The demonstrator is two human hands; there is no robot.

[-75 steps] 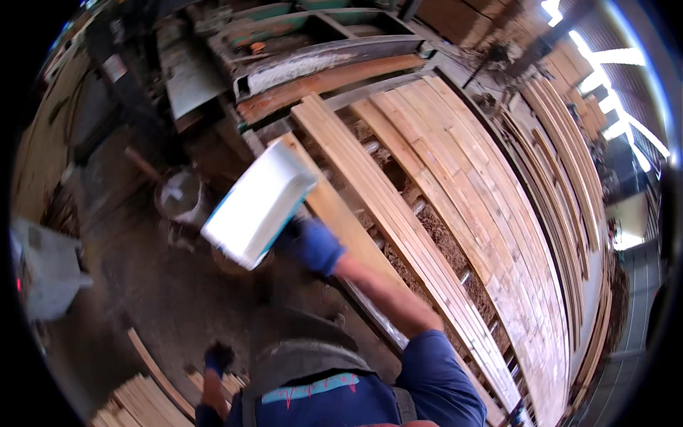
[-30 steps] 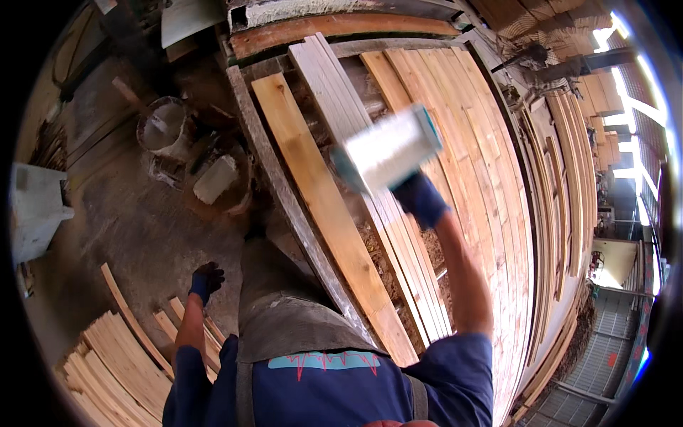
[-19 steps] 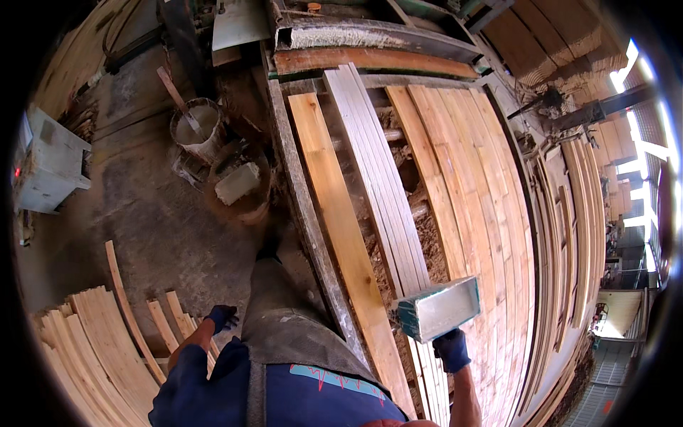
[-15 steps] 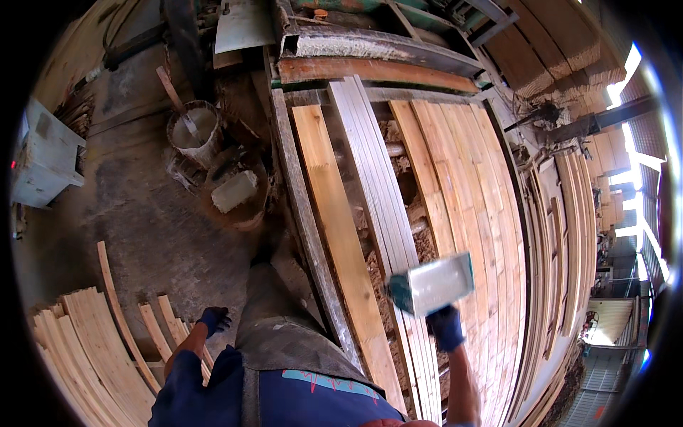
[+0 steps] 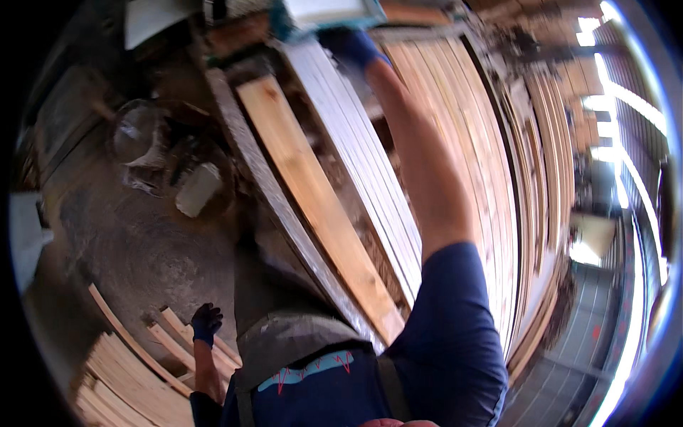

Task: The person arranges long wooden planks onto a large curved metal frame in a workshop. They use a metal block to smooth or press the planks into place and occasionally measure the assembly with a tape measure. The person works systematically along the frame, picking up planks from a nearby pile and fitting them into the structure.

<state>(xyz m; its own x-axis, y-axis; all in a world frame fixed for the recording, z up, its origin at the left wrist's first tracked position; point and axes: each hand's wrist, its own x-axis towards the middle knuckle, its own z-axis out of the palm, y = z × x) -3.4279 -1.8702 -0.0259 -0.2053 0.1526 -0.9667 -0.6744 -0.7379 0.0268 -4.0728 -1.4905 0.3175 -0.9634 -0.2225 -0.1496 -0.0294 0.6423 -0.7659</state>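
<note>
My right hand (image 5: 348, 48), in a dark blue glove, is stretched far ahead and closed on a teal-edged, box-shaped spreader (image 5: 331, 13) with white inside; the top of the picture cuts it off. Beneath and beside it runs a bundle of narrow wooden strips (image 5: 348, 142), their upper faces coated white. To the left of these lies a bare wooden plank (image 5: 313, 196). My left hand (image 5: 207, 322), also gloved, hangs low at my left side near loose wooden strips (image 5: 171, 344), its fingers apart and holding nothing.
Joined wooden boards (image 5: 466, 149) cover the right side of the bench, bounded by a dark rail. On the floor at left stand a white-smeared bucket (image 5: 139, 135) and a container with a pale block (image 5: 199, 190). Stacked lumber (image 5: 124, 377) lies at lower left, with more long boards (image 5: 548, 164) at far right.
My right hand has swept the spreader forward along the white-coated strips, from near the middle to the far end. The view has shifted; my left hand stays low at my side.
</note>
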